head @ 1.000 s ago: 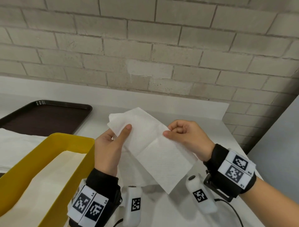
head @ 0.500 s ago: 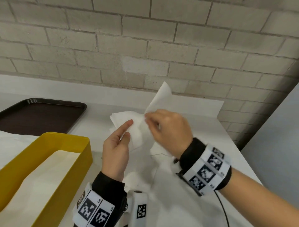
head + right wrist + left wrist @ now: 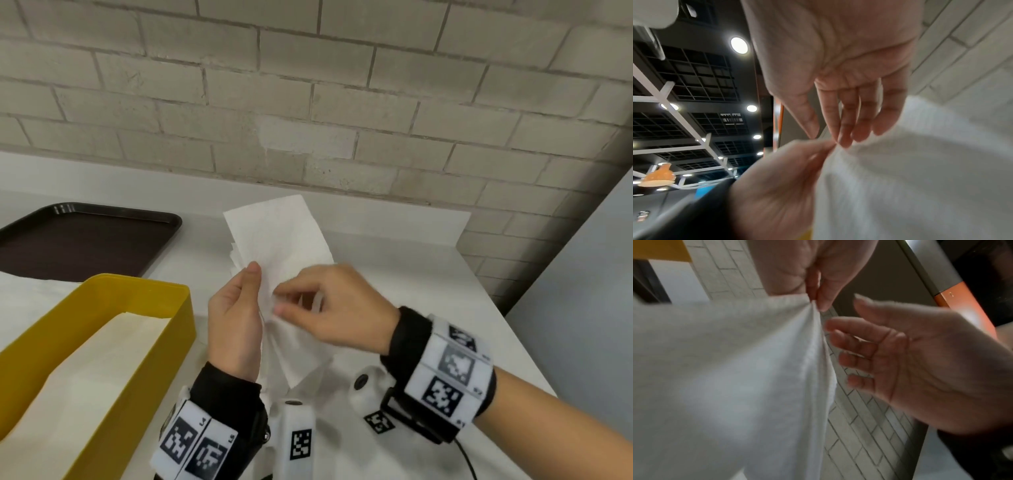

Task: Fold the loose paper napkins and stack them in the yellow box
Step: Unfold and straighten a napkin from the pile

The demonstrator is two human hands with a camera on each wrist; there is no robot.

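Pinching the thin napkin point(image 3: 277, 236) with its thumb, the left hand point(image 3: 234, 322) is holding alone while the right hand point(image 3: 329, 305), just beside, is hovering with loose fingers, so the fold may be slipping crooked.

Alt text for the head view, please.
Left hand pinches a white paper napkin held upright above a white counter, right hand at its edge. A yellow box sits left, a dark tray behind it.
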